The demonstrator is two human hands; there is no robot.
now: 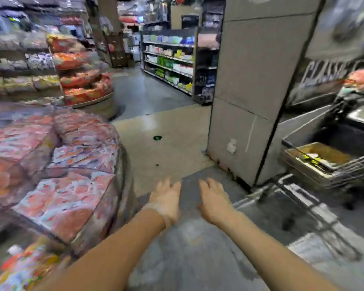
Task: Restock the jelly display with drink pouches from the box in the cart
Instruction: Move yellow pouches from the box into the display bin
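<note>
Head view is blurred: both bare hands, left hand (166, 201) and right hand (213, 199), reach over the grey floor (189, 248), fingers spread, holding nothing. Round display of pink jelly packs (57, 164) is at left. Brown cardboard box (322, 155) sits in the wire cart (349, 164) at right.

One head-worn wide-angle view looks forward and down along a shop aisle. Both bare forearms extend from the bottom edge at close range. The rounded pink-pouch display (57, 185) lies near left; the wire cart (332, 164) sits right, blurred.
</note>
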